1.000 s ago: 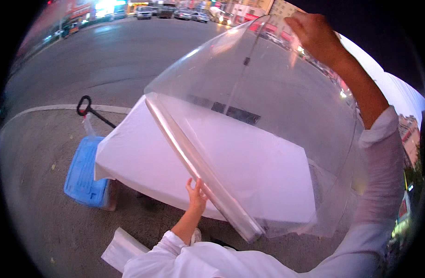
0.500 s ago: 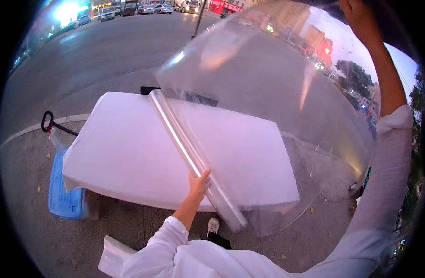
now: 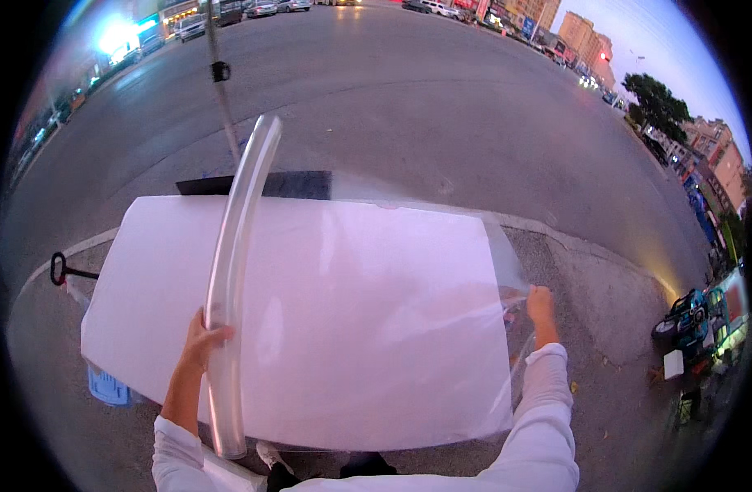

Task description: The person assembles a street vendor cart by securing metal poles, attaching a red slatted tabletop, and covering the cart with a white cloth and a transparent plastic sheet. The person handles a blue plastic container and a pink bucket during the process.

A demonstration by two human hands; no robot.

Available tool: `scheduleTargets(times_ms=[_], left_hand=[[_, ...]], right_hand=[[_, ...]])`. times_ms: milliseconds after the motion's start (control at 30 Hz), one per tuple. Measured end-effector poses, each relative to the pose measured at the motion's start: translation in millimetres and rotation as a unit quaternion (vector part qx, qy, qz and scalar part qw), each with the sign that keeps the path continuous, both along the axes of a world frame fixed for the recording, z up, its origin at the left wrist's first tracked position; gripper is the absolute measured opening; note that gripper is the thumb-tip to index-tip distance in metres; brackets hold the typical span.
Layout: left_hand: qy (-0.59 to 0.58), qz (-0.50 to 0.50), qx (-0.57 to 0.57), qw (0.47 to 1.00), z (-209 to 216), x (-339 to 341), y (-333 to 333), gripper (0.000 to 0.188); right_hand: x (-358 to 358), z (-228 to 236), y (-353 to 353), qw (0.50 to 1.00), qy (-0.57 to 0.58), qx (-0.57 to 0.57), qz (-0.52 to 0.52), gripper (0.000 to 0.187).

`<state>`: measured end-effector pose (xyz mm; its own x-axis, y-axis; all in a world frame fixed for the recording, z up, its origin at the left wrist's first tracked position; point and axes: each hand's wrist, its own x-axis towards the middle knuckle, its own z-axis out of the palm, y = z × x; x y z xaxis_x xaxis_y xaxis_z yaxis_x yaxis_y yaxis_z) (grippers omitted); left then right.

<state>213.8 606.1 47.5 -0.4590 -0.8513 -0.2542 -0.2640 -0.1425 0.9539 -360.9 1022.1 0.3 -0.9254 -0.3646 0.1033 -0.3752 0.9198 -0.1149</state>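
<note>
A white-covered table (image 3: 154, 271) stands in front of me. Across its left part lies a long roll of clear plastic sheet (image 3: 243, 205), sticking out past both the far and near edges. My left hand (image 3: 204, 338) is closed around the roll near its lower end, thumb on top. From the roll, a transparent sheet (image 3: 376, 320) stretches rightward over the white cloth, with faint wrinkles and reflections. Just beyond the table's right edge, my right hand (image 3: 541, 305) is closed in a fist on the sheet's edge, which it pulls taut.
A dark flat panel (image 3: 298, 184) shows behind the table's far edge, near a thin pole (image 3: 220, 98). At left are a black handle (image 3: 60, 269) and a blue plastic bin (image 3: 108, 387). Parked scooters (image 3: 687, 320) stand at right. A road with cars lies beyond.
My right hand has come down from high up to the table's right edge, bringing the sheet over the cloth. The roll and my left hand have shifted left, and the roll stands straighter.
</note>
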Motion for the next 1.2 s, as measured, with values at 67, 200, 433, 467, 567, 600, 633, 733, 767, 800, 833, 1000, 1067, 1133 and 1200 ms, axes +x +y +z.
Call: scheduleTargets(times_ms=[67,200,433,467,567,600,633,733,767,800,833,1000,1067,1133,1200], left_hand=[[-0.001,-0.016,0.017,1.000,-13.9,-20.9,6.2,0.065],[-0.085,0.012,0.050,0.995,-50.5,-28.3,7.3,0.060],[-0.071,0.046,0.075,0.994,-60.0,-43.3,7.7,0.059],[-0.066,0.045,0.078,0.994,-69.4,-39.1,-0.6,0.060],[-0.092,0.035,0.079,0.992,-75.1,-49.1,-9.2,0.062],[-0.107,0.030,0.079,0.991,-74.9,-54.3,-10.1,0.062],[-0.098,0.019,0.086,0.991,-80.2,-63.4,-13.0,0.063],[-0.087,0.023,0.088,0.992,-94.0,-59.6,-12.7,0.065],[-0.083,0.027,0.077,0.993,-102.0,-56.9,-13.6,0.065],[-0.079,0.031,0.064,0.994,-107.9,-53.0,-15.4,0.066],[-0.082,0.025,0.063,0.994,-113.6,-49.4,-18.2,0.067],[-0.108,0.010,0.065,0.992,-103.2,-53.7,-19.4,0.071],[-0.093,0.006,0.085,0.992,-80.6,-75.8,-7.9,0.072],[-0.105,-0.005,0.078,0.991,-84.4,-78.8,-9.4,0.074],[-0.142,-0.034,0.046,0.988,-112.0,-62.4,-22.2,0.077]], right_hand=[[-13.9,-27.6,1.1,1.000,-0.009,-0.009,0.020,0.039],[-24.2,-55.0,6.9,0.999,-0.029,-0.029,0.005,0.037],[-51.2,-26.9,0.3,0.990,0.025,-0.118,0.075,0.039],[-52.9,-26.4,-2.8,0.992,0.020,-0.108,0.069,0.039],[-51.0,-42.8,-10.6,0.996,0.012,-0.072,0.051,0.035],[-54.6,-54.7,-9.9,0.997,-0.014,-0.060,0.047,0.037],[-60.8,-74.8,-1.6,0.998,-0.035,-0.047,0.036,0.038],[-44.7,-105.9,-5.6,0.997,-0.071,0.008,0.042,0.039],[-38.4,-110.3,-9.6,0.996,-0.073,0.030,0.046,0.039],[-34.3,-108.9,-14.3,0.994,-0.095,0.048,0.032,0.039],[-31.2,-105.6,-17.0,0.995,-0.094,0.029,0.014,0.038],[-34.9,-84.5,-13.5,0.997,-0.075,-0.034,0.000,0.040],[-46.4,-96.8,8.3,0.997,-0.074,0.023,-0.003,0.039],[-40.3,-99.7,3.9,0.993,-0.089,0.061,-0.041,0.038],[-36.7,-104.4,-1.3,0.990,-0.110,0.060,-0.073,0.034]])
